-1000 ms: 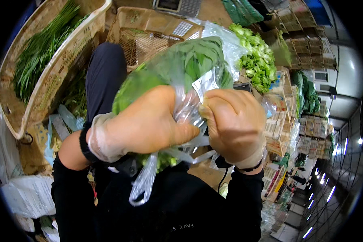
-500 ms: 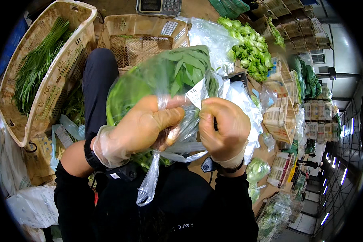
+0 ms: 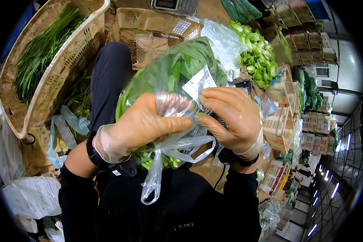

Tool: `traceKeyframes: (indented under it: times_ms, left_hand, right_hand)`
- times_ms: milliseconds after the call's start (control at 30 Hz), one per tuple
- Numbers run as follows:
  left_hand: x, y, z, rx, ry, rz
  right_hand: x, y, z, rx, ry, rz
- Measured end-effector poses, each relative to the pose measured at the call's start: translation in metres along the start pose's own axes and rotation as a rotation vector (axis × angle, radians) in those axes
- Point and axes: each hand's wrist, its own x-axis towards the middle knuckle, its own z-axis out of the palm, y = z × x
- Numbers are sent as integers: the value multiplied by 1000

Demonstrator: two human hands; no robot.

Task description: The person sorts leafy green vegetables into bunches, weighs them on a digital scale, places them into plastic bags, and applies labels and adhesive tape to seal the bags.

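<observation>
A clear plastic bag (image 3: 147,86) full of long-stemmed leafy greens (image 3: 189,56) lies across my lap. My left hand (image 3: 137,121), in a thin translucent glove, is closed round the gathered plastic, its thumb pointing right. The bag's knotted handles (image 3: 155,181) hang below that hand, and cut stems (image 3: 175,161) show beside the knot. A white printed label (image 3: 197,86) sits on the bag's right side, tilted. At its lower right edge is my right hand (image 3: 236,121), gloved too, with fingertips at the label and the thumb apart from them.
A tan plastic crate (image 3: 64,86) of thin green stalks stands at left, another crate (image 3: 149,22) beyond my knee. A scale (image 3: 175,6) is at the top. Lettuce (image 3: 256,54) and loose plastic bags (image 3: 224,44) lie to the right. Stacked crates (image 3: 282,125) stand farther right.
My right hand has gone from a pinch at the label's edge to parted, straighter fingers. More of the label shows, turned toward me. My left hand keeps its grip on the bag.
</observation>
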Motion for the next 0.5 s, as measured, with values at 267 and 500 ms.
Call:
traceKeyframes:
  times_ms: [267, 500]
  left_hand:
    - [13, 7, 3, 41, 73, 23]
    - [13, 5, 4, -2, 105, 34]
  right_hand:
    - [5, 22, 10, -24, 3, -57]
    - [13, 33, 14, 43, -74, -45]
